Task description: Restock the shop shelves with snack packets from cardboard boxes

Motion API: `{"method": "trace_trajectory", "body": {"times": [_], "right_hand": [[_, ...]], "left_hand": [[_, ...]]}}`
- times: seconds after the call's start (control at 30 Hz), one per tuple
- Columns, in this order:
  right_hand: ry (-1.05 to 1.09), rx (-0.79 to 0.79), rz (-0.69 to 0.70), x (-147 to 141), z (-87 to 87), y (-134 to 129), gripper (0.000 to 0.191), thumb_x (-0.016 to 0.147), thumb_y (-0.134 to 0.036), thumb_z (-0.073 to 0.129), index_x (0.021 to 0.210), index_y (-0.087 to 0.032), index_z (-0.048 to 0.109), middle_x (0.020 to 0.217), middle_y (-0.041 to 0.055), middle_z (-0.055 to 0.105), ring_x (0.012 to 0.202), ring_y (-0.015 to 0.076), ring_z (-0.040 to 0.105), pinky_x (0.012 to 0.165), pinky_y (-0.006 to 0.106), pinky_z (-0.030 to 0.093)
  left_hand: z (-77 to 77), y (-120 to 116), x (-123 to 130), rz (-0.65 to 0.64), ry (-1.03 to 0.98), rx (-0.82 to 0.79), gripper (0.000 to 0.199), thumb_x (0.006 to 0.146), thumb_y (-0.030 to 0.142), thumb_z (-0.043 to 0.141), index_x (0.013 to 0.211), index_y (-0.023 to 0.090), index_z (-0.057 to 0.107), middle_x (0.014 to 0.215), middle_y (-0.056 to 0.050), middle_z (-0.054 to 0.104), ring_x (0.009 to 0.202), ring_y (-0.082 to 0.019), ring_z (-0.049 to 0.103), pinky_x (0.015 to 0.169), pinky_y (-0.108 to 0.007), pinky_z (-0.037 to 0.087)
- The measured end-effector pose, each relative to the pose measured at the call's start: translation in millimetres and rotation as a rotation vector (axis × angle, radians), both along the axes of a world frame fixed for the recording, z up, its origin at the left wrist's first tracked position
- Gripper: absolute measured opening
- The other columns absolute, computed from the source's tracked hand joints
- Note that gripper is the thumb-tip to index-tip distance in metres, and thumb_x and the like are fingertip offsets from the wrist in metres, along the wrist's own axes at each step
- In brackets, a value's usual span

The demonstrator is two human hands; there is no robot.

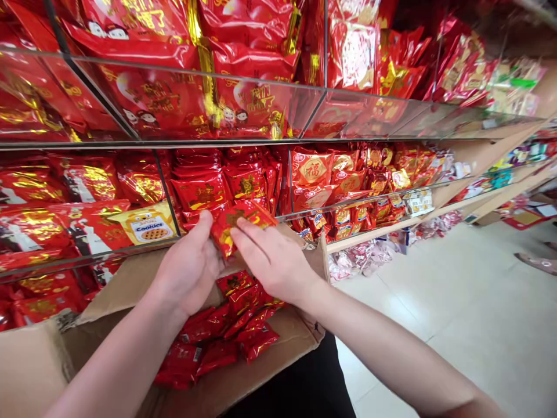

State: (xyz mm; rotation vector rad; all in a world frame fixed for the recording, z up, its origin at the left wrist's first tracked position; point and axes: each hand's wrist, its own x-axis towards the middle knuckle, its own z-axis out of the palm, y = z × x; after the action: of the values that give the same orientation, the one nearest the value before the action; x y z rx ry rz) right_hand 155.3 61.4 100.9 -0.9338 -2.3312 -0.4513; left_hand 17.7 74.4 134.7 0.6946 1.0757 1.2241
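Note:
Red and gold foil snack packets [228,225] are held between my two hands, above an opened cardboard box [282,342]. My left hand [189,264] grips the packets from the left, its thumb up and its other fingers mostly hidden. From the right, my right hand [276,258] closes over them with its fingers on top. Below my hands, the box holds several loose red packets [237,325]. Just behind, stacks of similar red packets [202,190] fill a shelf compartment.
A yellow cookies packet [148,223] stands in the compartment to the left. Clear shelf fronts [256,101] and dividers run across, with larger red bags [139,69] above. To the right lies a tiled floor [470,290]; part of a person's foot [537,262] shows at the edge.

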Motion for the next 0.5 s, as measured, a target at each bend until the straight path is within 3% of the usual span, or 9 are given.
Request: {"method": "trace_trajectory", "body": {"times": [0.1,0.2,0.33,0.43,0.5], "right_hand": [[0.050,0.048,-0.029,4,12.5,32,0.042,0.094,-0.017,0.022,0.124,-0.008,0.050,0.131,0.0119,0.049,0.107,0.0221,0.053,0.090,0.034,0.046],[0.148,-0.002,-0.164,6,24.4,76,0.044,0.095,-0.017,0.018,0.128,-0.007,0.045,0.135,0.0124,0.044,0.116,0.0225,0.048,0.098,0.037,0.039],[0.160,-0.020,-0.295,-4,36.9,120,0.044,0.093,-0.013,0.017,0.130,-0.006,0.041,0.132,0.0167,0.045,0.108,0.0247,0.053,0.091,0.039,0.043],[0.122,-0.005,-0.388,-19,45.7,136,0.043,0.091,-0.010,0.018,0.117,-0.006,0.053,0.109,0.0184,0.060,0.094,0.0254,0.059,0.080,0.037,0.047],[0.102,-0.017,-0.443,-30,50.7,143,0.041,0.089,-0.008,0.021,0.101,-0.008,0.060,0.091,0.0176,0.064,0.084,0.0258,0.061,0.075,0.038,0.047]], "left_hand": [[3.4,-2,-2,-0.073,-0.022,0.061,0.033,0.088,0.045,0.035,0.099,0.024,0.059,0.096,-0.002,0.068,0.082,-0.016,0.062,0.064,-0.028,0.049],[-3.1,-14,-3,-0.109,0.129,0.045,0.026,0.085,0.041,0.044,0.098,0.022,0.057,0.089,-0.003,0.069,0.077,-0.016,0.062,0.064,-0.028,0.046],[-18.9,-42,-6,-0.518,0.416,0.023,0.026,0.083,0.042,0.048,0.095,0.022,0.058,0.086,-0.002,0.068,0.075,-0.015,0.060,0.069,-0.029,0.044],[-31.5,-61,-11,-0.802,0.635,0.031,0.028,0.082,0.046,0.047,0.098,0.027,0.059,0.092,0.000,0.067,0.085,-0.017,0.059,0.078,-0.030,0.043],[-45.2,-70,-16,-0.888,0.726,0.027,0.029,0.080,0.048,0.050,0.099,0.029,0.060,0.096,0.001,0.067,0.091,-0.019,0.059,0.081,-0.031,0.043]]}}
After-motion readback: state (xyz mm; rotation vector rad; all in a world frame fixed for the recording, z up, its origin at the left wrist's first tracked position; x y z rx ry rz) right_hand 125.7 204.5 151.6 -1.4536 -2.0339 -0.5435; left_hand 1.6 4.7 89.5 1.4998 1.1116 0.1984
